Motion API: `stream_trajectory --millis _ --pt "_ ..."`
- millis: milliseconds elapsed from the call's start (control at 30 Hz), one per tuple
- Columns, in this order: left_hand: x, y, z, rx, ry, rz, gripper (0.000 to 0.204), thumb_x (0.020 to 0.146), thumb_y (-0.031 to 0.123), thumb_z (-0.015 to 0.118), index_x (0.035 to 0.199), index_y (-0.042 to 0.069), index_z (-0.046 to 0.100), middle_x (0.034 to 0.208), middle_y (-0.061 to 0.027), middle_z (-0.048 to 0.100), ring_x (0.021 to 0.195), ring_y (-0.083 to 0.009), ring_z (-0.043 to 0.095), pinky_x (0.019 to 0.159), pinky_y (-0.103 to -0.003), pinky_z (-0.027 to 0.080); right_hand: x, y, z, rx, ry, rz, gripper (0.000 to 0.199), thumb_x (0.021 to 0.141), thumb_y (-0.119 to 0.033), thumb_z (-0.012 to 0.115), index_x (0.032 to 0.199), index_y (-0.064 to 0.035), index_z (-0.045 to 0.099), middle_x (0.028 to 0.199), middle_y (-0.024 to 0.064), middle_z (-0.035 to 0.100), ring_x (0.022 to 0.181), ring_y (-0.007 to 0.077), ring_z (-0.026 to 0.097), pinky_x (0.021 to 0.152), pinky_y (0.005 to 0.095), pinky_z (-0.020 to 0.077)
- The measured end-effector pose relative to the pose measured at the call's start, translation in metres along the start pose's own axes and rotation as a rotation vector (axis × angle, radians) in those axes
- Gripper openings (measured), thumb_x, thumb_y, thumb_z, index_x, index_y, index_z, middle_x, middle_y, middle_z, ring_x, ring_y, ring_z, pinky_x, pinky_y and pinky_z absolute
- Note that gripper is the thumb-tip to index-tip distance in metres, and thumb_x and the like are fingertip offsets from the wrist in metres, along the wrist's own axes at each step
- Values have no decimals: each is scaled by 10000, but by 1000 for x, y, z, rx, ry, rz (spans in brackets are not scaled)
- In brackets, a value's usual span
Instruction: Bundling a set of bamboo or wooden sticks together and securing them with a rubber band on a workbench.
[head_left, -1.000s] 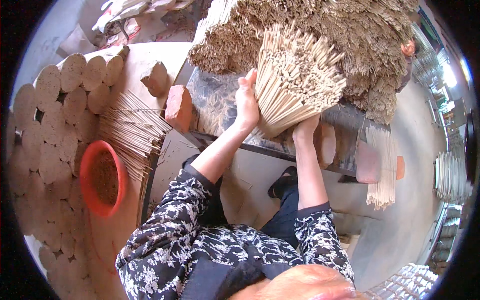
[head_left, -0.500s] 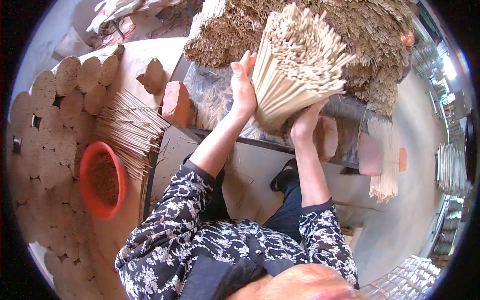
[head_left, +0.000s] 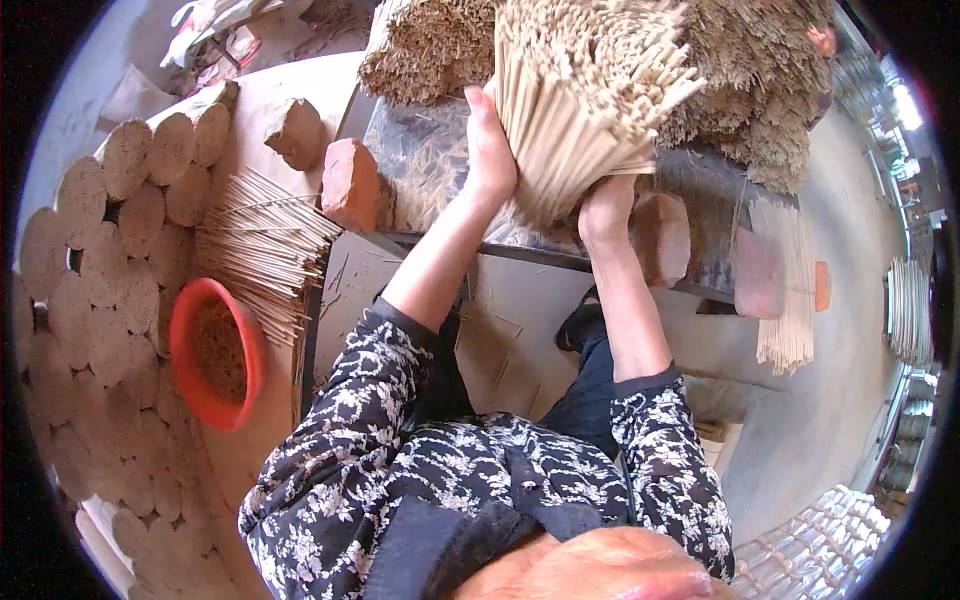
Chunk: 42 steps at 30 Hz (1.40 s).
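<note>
A thick bundle of thin pale sticks [head_left: 580,110] is held up in front of me, fanned out wider at its far end. My left hand [head_left: 490,155] presses against its left side, thumb up and the other fingers hidden behind the sticks. From below on the right, my right hand [head_left: 608,212] grips the bundle, its fingers curled under and partly out of sight. Under the bundle is a dark, worn work table [head_left: 415,150]. Just beyond, a big heap of brown-tipped sticks [head_left: 750,90] rises.
To the left stand a reddish brick [head_left: 350,186], a broken block [head_left: 294,134], loose sticks [head_left: 265,250], a red bowl [head_left: 255,375] and stacked round bundles [head_left: 125,160]. Another brick [head_left: 661,240] sits near my right wrist. Further right, pale sticks [head_left: 785,300] overhang the table edge beside a pinkish block [head_left: 757,273].
The bundle and both hands have shifted slightly up and away in the picture, and the bundle's far end now reaches the upper edge. Both hands keep their hold.
</note>
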<state>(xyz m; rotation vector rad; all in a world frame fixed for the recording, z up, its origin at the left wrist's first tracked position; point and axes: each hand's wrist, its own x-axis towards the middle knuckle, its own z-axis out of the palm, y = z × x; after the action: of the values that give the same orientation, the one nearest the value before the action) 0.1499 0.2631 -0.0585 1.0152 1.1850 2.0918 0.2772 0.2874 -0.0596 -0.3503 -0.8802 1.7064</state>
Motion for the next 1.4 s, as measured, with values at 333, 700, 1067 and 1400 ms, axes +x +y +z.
stream_trajectory --millis 333,700,1067,1400 --pt "-28 -18 5 81 119 172 901 882 722 269 1382 -24 353 1328 -131 490 1224 -233 451 1073 -367 281 50 23 -36 -105 -51 153 730 955 -619 221 1454 -88 255 1443 58 357 1296 204 366 1086 374 276" --pt "-2 -34 -16 52 133 61 804 944 632 242 1333 -55 392 1296 -181 491 1225 -250 438 1062 -392 294 24 23 -37 -184 34 183 758 955 -617 208 1484 -77 166 1498 71 272 1362 207 263 1129 347 187" --pt "-2 -22 -16 79 17 116 799 945 637 221 1317 -40 425 1267 -155 520 1179 -220 472 1041 -361 324 -2 -2 -22 -1053 -233 -710 1214 670 -643 718 1423 107 131 1429 291 267 1326 397 301 1100 450 238" --pt "0 -20 -9 133 43 137 784 951 627 185 1305 -21 447 1239 -134 554 1131 -212 519 1003 -352 378 16 0 -34 -1095 -254 -749 1036 783 -524 682 1424 84 141 1387 265 334 1262 360 406 1047 414 335"
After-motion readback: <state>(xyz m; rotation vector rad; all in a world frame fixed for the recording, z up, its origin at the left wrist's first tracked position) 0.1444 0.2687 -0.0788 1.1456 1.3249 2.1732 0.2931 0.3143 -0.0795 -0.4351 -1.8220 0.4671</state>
